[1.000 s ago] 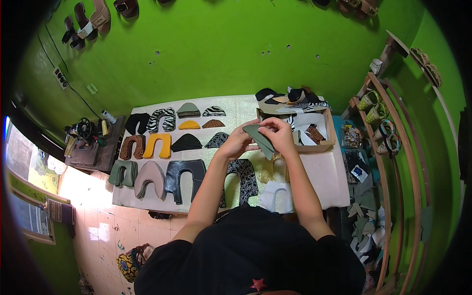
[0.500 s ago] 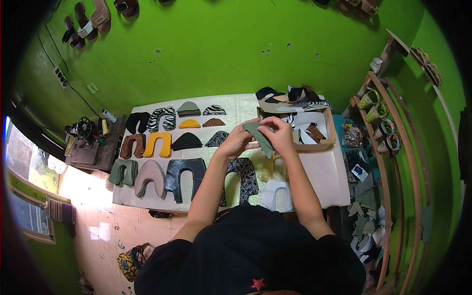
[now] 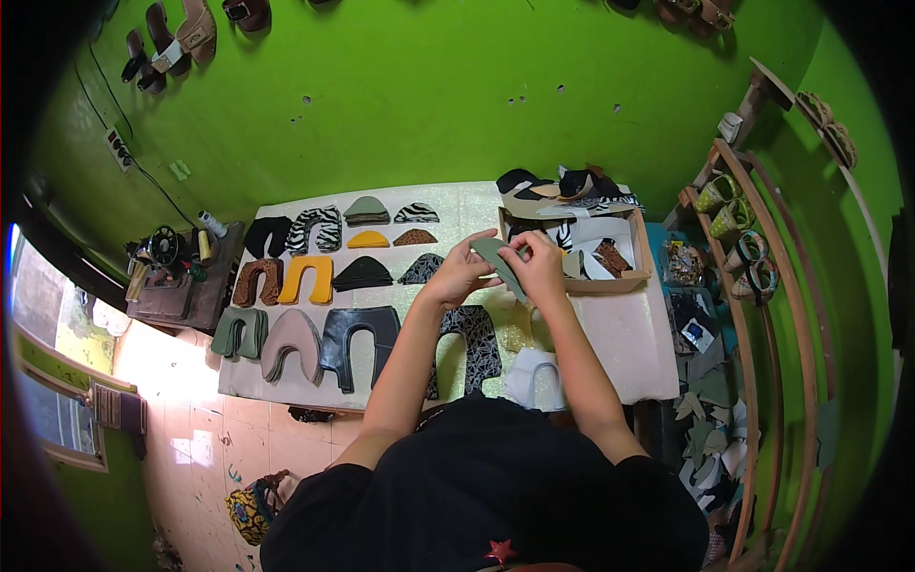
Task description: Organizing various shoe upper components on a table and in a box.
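- A flat grey-green cut piece [image 3: 498, 259] is pinched between left hand [image 3: 460, 272] and right hand [image 3: 538, 267], above the table [image 3: 629, 334].
- Curved, patterned shoe uppers [image 3: 305, 278] are laid in rows, just left.

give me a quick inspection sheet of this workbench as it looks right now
surface: pale table, mostly covered with cut pieces laid in rows
job's things: grey-green cut piece held up between both hands above the table
clutter: stacks of arch-shaped cut pieces, among them an orange one, a zebra one and a black one; cardboard box of mixed scraps at the right
grippers: left hand and right hand both pinch the grey-green piece
cables: dark cord running down the wall from a socket strip
surroundings: green wall with sandals hung on it; sewing machine on a side stand; wooden rack with shoes; scraps on the floor at the right
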{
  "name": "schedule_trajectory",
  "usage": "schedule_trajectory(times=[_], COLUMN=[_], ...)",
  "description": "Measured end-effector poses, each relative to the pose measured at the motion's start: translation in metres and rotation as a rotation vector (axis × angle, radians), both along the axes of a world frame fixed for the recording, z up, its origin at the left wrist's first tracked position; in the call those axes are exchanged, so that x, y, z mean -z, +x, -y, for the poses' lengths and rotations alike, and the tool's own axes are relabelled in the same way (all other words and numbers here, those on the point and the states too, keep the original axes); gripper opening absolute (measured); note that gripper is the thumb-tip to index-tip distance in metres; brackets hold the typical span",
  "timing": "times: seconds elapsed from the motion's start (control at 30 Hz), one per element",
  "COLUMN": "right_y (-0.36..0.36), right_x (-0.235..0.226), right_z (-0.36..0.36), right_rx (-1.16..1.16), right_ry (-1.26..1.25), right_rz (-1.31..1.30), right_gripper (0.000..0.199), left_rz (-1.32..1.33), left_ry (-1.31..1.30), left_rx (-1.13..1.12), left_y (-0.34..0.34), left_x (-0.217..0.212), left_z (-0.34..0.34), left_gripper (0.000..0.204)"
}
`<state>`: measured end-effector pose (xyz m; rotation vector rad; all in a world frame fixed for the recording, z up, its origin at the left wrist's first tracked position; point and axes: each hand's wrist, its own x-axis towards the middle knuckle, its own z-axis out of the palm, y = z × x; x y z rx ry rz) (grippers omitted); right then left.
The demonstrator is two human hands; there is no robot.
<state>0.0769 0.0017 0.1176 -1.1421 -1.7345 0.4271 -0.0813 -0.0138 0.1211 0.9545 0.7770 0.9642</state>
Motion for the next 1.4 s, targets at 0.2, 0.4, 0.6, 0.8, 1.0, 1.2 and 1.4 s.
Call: schedule_trajectory(times=[0.2,0.4,0.6,0.8,1.0,1.2,1.4], right_y=[0.009,0.012,-0.002,-0.009,-0.022,-0.054,-0.099], right_x=[-0.002,-0.008,0.014,0.019,0.021,0.013,0.007], right_z=[-0.008,-0.01,-0.005,0.002,0.012,0.02,0.025], right_rx=[-0.046,-0.199,-0.058,-0.073,0.046,0.023,-0.046], right_ry=[-0.149,-0.299,-0.323,-0.371,-0.299,-0.303,-0.273], right_rz=[-0.22,-0.538,-0.484,-0.565,-0.383,-0.348,-0.263], right_gripper=[0.016,0.013,0.014,0.015,0.018,0.019,0.018], left_rz=[-0.02,0.018,0.131,0.149,0.127,0.181,0.162], left_ry=[-0.055,-0.045,-0.032,-0.026,-0.026,-0.032,-0.019], left_rx=[-0.145,-0.154,-0.12,-0.111,-0.092,-0.111,-0.144], left_y=[0.001,-0.006,0.003,0.001,-0.011,-0.044,-0.091], left_x=[-0.002,0.007,0.006,0.012,0.009,0.011,0.005], left_z=[0.0,-0.005,-0.003,-0.002,0.006,0.017,0.033], left_gripper=[0.054,0.051,0.047,0.048,0.046,0.049,0.049])
